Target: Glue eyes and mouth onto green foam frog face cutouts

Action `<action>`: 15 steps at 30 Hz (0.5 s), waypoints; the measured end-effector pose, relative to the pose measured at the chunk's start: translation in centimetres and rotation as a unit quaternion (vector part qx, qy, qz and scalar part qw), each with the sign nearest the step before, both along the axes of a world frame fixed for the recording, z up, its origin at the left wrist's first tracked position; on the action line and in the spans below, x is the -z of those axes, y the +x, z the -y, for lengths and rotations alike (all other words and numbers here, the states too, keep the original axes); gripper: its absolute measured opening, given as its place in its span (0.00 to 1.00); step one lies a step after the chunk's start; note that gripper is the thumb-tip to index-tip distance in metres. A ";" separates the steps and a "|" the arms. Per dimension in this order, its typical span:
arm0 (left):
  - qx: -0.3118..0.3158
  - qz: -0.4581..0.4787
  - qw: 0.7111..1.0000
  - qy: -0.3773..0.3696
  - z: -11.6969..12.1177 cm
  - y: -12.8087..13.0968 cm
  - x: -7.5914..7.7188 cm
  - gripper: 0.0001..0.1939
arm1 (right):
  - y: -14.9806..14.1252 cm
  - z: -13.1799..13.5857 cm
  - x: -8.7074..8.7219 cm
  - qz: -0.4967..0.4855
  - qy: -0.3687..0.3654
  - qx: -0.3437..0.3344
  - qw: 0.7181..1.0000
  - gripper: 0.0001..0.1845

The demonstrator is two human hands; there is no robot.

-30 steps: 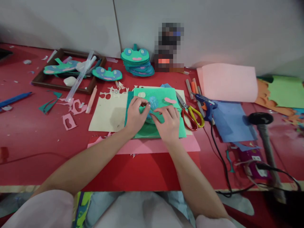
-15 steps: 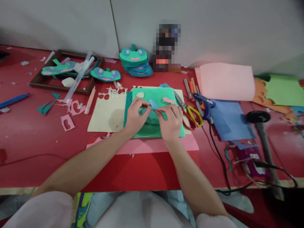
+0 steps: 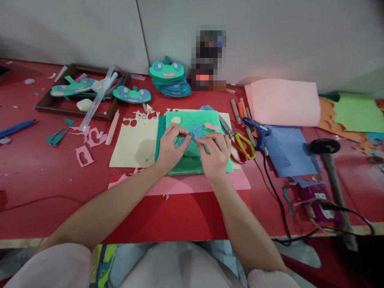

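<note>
My left hand (image 3: 175, 147) is closed in a pinch over the green felt sheets (image 3: 195, 165), its thumb and forefinger at a small blue felt piece (image 3: 197, 131). Close beside it, my right hand (image 3: 215, 153) pinches at the same piece's near edge. The fingertips almost meet and partly hide that edge. Under my hands lies a rounded green felt cutout (image 3: 192, 149), partly covered by them. Two cream felt discs (image 3: 176, 120) and a pink mouth-shaped felt piece (image 3: 211, 126) rest on the upper part of the green sheet.
Scissors (image 3: 244, 146) and a blue glue gun (image 3: 258, 130) with its cord lie to the right, before pink sheets (image 3: 285, 102). A stack of frog-face felt cutouts (image 3: 168, 78) stands at the back. A wooden frame (image 3: 75, 112) is at left, a black-headed mallet (image 3: 327, 148) at right.
The blue piece has turned between my fingertips and sits slightly further right against my hands. My right hand has drawn its fingers in closer. The whole view has shifted a little.
</note>
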State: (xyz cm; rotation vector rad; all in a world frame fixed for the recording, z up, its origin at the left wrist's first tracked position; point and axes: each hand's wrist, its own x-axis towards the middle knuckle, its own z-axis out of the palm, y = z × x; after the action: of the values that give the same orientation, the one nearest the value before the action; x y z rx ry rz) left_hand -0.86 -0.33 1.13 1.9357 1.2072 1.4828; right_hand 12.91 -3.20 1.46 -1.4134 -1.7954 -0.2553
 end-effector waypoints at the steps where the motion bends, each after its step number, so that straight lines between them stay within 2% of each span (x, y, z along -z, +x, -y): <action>1: 0.000 -0.001 1.000 0.002 0.0 0.0 0.0 0.05 | 0.0 0.0 0.0 -0.006 -0.007 0.002 1.000 0.09; 9: -0.030 0.013 0.999 -0.020 -0.3 -0.3 0.1 0.07 | -0.2 0.1 -0.4 -0.109 -0.046 -0.029 0.993 0.13; 15: -0.023 0.020 0.999 -0.016 -0.3 -0.2 0.2 0.05 | 0.4 0.2 -0.8 -0.261 -0.097 -0.038 0.960 0.12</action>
State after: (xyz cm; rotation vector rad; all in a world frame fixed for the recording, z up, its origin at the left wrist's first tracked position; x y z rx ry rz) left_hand -1.02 -0.02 0.97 1.8594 1.2585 1.5083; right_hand 13.30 -3.44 2.27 -1.3796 -1.4531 0.3192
